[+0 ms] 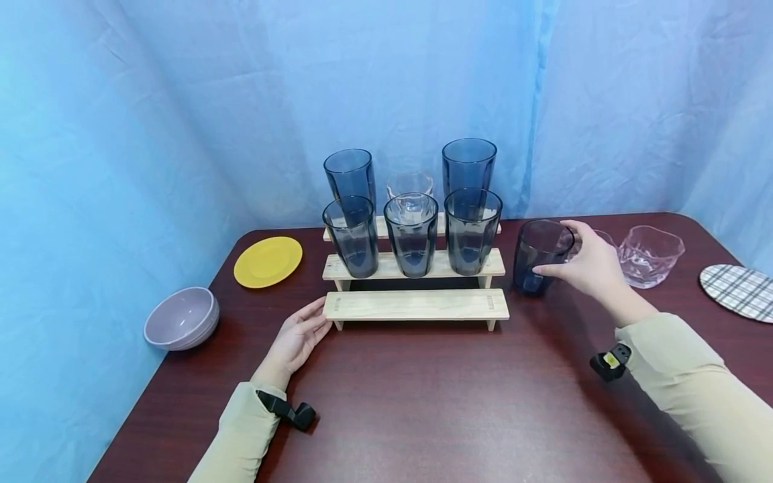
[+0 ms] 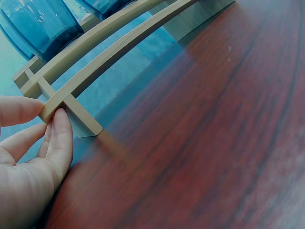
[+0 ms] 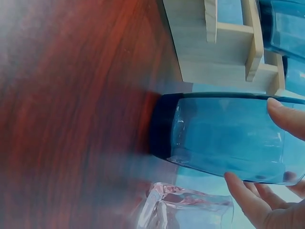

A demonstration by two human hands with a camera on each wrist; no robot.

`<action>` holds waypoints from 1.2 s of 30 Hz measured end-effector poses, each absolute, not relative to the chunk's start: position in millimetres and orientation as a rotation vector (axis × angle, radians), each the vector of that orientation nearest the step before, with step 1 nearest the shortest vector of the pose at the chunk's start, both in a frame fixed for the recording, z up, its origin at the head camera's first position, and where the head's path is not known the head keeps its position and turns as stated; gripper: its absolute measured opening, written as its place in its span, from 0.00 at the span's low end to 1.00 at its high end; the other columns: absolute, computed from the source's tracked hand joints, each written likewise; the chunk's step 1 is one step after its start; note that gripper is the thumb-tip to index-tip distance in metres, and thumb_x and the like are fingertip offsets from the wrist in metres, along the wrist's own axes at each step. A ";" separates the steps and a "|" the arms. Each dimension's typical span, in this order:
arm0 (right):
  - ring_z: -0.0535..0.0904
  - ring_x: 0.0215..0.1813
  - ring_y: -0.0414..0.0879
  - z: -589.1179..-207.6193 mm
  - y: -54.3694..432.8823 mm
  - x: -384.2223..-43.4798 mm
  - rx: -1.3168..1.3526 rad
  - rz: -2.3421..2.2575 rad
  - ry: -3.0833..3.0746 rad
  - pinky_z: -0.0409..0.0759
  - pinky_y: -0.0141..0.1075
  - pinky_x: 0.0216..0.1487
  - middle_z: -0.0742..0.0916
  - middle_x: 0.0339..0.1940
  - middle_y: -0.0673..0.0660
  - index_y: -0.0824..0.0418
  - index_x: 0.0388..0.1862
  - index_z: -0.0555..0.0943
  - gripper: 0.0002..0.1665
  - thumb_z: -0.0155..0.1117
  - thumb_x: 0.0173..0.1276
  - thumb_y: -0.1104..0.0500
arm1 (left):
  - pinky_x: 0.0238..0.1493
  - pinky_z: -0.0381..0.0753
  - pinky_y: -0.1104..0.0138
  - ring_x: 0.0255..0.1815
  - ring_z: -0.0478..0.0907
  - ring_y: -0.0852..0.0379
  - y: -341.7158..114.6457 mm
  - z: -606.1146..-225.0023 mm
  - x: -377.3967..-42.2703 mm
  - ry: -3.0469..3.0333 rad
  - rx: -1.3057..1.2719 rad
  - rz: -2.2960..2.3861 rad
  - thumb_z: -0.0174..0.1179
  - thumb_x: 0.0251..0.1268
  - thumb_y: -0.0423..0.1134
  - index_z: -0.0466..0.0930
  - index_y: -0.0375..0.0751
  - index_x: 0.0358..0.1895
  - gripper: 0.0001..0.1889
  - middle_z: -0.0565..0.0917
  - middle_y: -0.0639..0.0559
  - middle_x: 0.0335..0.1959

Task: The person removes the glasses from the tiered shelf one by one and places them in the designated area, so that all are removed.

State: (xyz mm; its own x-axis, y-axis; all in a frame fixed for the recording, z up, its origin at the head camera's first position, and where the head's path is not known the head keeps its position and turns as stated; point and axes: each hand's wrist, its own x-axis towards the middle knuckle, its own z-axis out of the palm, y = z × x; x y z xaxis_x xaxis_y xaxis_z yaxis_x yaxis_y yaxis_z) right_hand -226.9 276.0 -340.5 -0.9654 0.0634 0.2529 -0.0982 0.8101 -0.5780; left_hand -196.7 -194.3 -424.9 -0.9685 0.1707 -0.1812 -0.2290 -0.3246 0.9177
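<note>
Right hand (image 1: 594,265) on a dark blue glass (image 1: 528,251), left hand (image 1: 296,342) on a wooden rack (image 1: 417,305)

The right grip pinches the dark blue glass, thumb on the near side and fingers on the other. The glass is roughly upright, just beside the rack's right end, toward the far edge of the tabletop (image 1: 410,402); whether its base touches the wood cannot be told. The left grip pinches the left end of the rack's front board between its digits.

The three-tiered rack stands near the middle of the far edge. Its middle tier carries three blue tumblers (image 1: 412,231) in a row; on the back tier a clear glass (image 1: 410,186) stands between two more blue ones.

Behind the right hand is a partly hidden clear tumbler, with a wavy clear glass (image 1: 652,258) beside it, toward the far right corner. A plaid mat (image 1: 739,293) lies at the right edge. Near the far left corner is a yellow plate (image 1: 268,262); a lilac bowl (image 1: 181,318) sits at the left edge. Blue curtains (image 1: 362,74) hang beyond.
</note>
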 end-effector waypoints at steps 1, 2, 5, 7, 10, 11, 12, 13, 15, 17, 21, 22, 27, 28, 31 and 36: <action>0.73 0.49 0.65 -340.2 276.4 -228.2 0.032 0.890 -2.735 0.69 0.59 0.50 0.78 0.47 0.72 0.69 0.68 0.61 0.56 0.79 0.45 0.50 | 0.49 0.75 0.76 0.47 0.77 0.68 -194.5 -425.2 -196.6 1.657 -0.077 2.373 0.39 0.69 0.22 0.47 0.30 0.73 0.30 0.63 0.42 0.66; 0.73 0.50 0.66 -339.7 276.8 -229.6 0.036 0.879 -2.739 0.69 0.59 0.51 0.78 0.47 0.72 0.69 0.68 0.61 0.56 0.79 0.44 0.50 | 0.49 0.75 0.75 0.47 0.77 0.68 -194.5 -425.1 -196.4 1.658 -0.076 2.373 0.39 0.69 0.22 0.47 0.30 0.73 0.30 0.63 0.43 0.65; 0.72 0.51 0.68 -337.5 278.1 -234.0 0.043 0.861 -2.751 0.68 0.59 0.51 0.78 0.47 0.73 0.71 0.67 0.61 0.56 0.79 0.44 0.51 | 0.50 0.75 0.76 0.47 0.77 0.68 -194.4 -424.7 -196.1 1.657 -0.076 2.374 0.39 0.69 0.22 0.47 0.30 0.73 0.30 0.61 0.41 0.67; 0.71 0.52 0.70 -335.7 278.7 -237.5 0.038 0.860 -2.758 0.68 0.60 0.52 0.77 0.50 0.74 0.71 0.66 0.61 0.55 0.79 0.44 0.52 | 0.50 0.74 0.76 0.47 0.77 0.68 -194.3 -424.5 -196.3 1.655 -0.076 2.374 0.38 0.69 0.22 0.47 0.30 0.73 0.30 0.58 0.39 0.70; 0.69 0.55 0.72 -333.9 280.0 -242.4 0.017 0.863 -2.773 0.67 0.62 0.54 0.75 0.54 0.75 0.71 0.67 0.60 0.56 0.78 0.44 0.52 | 0.50 0.74 0.76 0.47 0.77 0.69 -193.8 -424.5 -196.8 1.652 -0.076 2.376 0.37 0.69 0.22 0.46 0.30 0.73 0.29 0.53 0.37 0.72; 0.68 0.56 0.72 -333.5 280.3 -243.7 0.008 0.861 -2.776 0.67 0.62 0.54 0.74 0.56 0.76 0.71 0.67 0.60 0.56 0.78 0.44 0.52 | 0.50 0.74 0.76 0.47 0.77 0.69 -193.6 -424.6 -196.9 1.653 -0.076 2.375 0.37 0.69 0.22 0.46 0.30 0.73 0.29 0.53 0.37 0.72; 0.68 0.56 0.73 -333.4 281.0 -244.8 0.004 0.858 -2.780 0.66 0.62 0.54 0.74 0.56 0.76 0.71 0.67 0.60 0.56 0.78 0.44 0.52 | 0.50 0.74 0.76 0.47 0.77 0.69 -193.4 -424.7 -197.1 1.650 -0.079 2.375 0.37 0.69 0.22 0.46 0.30 0.73 0.29 0.52 0.37 0.73; 0.67 0.56 0.73 -333.5 281.6 -245.9 0.002 0.855 -2.787 0.66 0.63 0.55 0.73 0.57 0.76 0.71 0.67 0.60 0.56 0.78 0.45 0.52 | 0.50 0.74 0.76 0.47 0.77 0.69 -193.2 -424.7 -197.1 1.650 -0.081 2.374 0.37 0.69 0.22 0.46 0.30 0.74 0.29 0.53 0.37 0.72; 0.67 0.57 0.73 -333.5 282.1 -247.5 0.000 0.849 -2.794 0.66 0.63 0.55 0.73 0.58 0.76 0.71 0.67 0.59 0.57 0.78 0.45 0.51 | 0.50 0.74 0.76 0.46 0.77 0.69 -192.9 -425.1 -197.4 1.652 -0.089 2.374 0.37 0.69 0.22 0.47 0.30 0.73 0.29 0.54 0.38 0.72; 0.67 0.57 0.73 -333.6 282.2 -249.0 0.001 0.848 -2.797 0.65 0.63 0.55 0.73 0.58 0.76 0.72 0.67 0.59 0.57 0.78 0.45 0.51 | 0.50 0.74 0.76 0.46 0.77 0.69 -192.8 -425.6 -197.7 1.657 -0.092 2.373 0.37 0.69 0.21 0.47 0.30 0.73 0.29 0.56 0.39 0.70; 0.65 0.58 0.74 -332.6 281.7 -251.7 0.005 0.849 -2.810 0.64 0.63 0.57 0.71 0.60 0.77 0.72 0.68 0.58 0.57 0.77 0.46 0.51 | 0.51 0.74 0.75 0.47 0.77 0.69 -193.2 -426.8 -198.8 1.672 -0.092 2.366 0.37 0.70 0.21 0.48 0.31 0.73 0.29 0.59 0.41 0.68; 0.65 0.59 0.74 -332.1 281.7 -252.3 0.008 0.845 -2.815 0.64 0.63 0.57 0.71 0.60 0.77 0.73 0.69 0.57 0.57 0.77 0.47 0.51 | 0.51 0.74 0.75 0.47 0.76 0.69 -193.3 -426.3 -198.9 1.670 -0.089 2.365 0.37 0.70 0.21 0.47 0.31 0.73 0.29 0.59 0.40 0.69; 0.64 0.59 0.75 -328.8 280.3 -254.6 0.006 0.834 -2.836 0.63 0.64 0.58 0.69 0.62 0.78 0.73 0.70 0.54 0.59 0.76 0.49 0.50 | 0.50 0.74 0.76 0.47 0.77 0.69 -193.1 -422.6 -198.7 1.642 -0.097 2.379 0.37 0.69 0.21 0.47 0.31 0.74 0.30 0.53 0.37 0.72; 0.64 0.59 0.75 -328.4 279.9 -254.9 0.005 0.834 -2.837 0.63 0.64 0.58 0.69 0.61 0.79 0.73 0.70 0.54 0.58 0.76 0.49 0.51 | 0.49 0.75 0.76 0.46 0.77 0.69 -192.9 -422.0 -198.6 1.638 -0.101 2.383 0.37 0.69 0.21 0.47 0.31 0.74 0.30 0.53 0.37 0.72; 0.63 0.59 0.75 -328.0 279.5 -255.1 0.001 0.840 -2.839 0.63 0.64 0.58 0.69 0.61 0.79 0.74 0.69 0.54 0.58 0.75 0.49 0.52 | 0.49 0.75 0.76 0.46 0.77 0.69 -192.4 -421.7 -198.3 1.630 -0.111 2.388 0.37 0.69 0.21 0.47 0.31 0.74 0.30 0.54 0.38 0.71; 0.62 0.61 0.75 -329.4 280.3 -254.8 -0.017 0.854 -2.853 0.62 0.64 0.59 0.67 0.64 0.78 0.72 0.71 0.53 0.59 0.75 0.49 0.51 | 0.49 0.75 0.76 0.46 0.77 0.69 -192.2 -423.0 -197.7 1.631 -0.122 2.386 0.37 0.69 0.21 0.47 0.31 0.74 0.30 0.57 0.40 0.69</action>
